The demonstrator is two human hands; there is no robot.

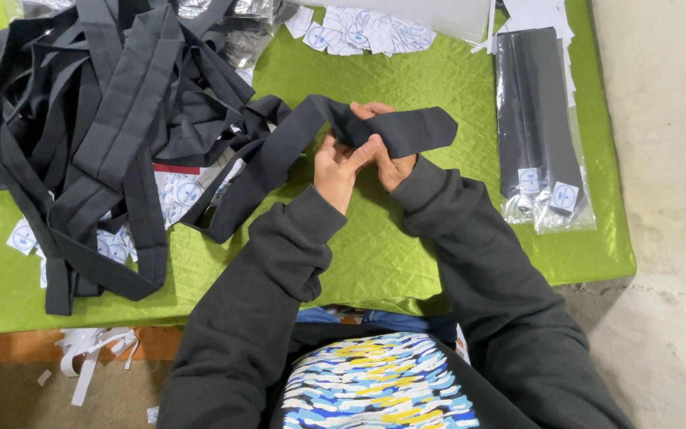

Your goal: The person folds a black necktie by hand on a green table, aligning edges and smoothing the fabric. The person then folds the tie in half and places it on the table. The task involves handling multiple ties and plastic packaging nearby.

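Left hand and right hand raised together over mid-table, fingers of both pinched on one dark grey necktie; neither hand spread, thumbs pressed against the cloth.

Necktie: broad pointed end projecting right of the hands, tip toward the right; long axis roughly left-right, narrow length trailing left and nearward from the left hand, running down toward the near-left; right hand nearer the pointed end, left hand nearer the trailing length; held clear of the table at the grip, trailing part resting on the cloth.

Green quilted table cover: bare patch directly under and near of the hands.

Heap of loose dark neckties: left, piled and tangled, well apart from the hands save where the held tie's tail nears it.

White round-printed labels: scattered under and beside the heap; further batch of labels at far centre.

Bagged neckties in clear sleeves: right, long axis near-far, labelled at near end, apart from the hands.

Paper strips: on floor, near-left.
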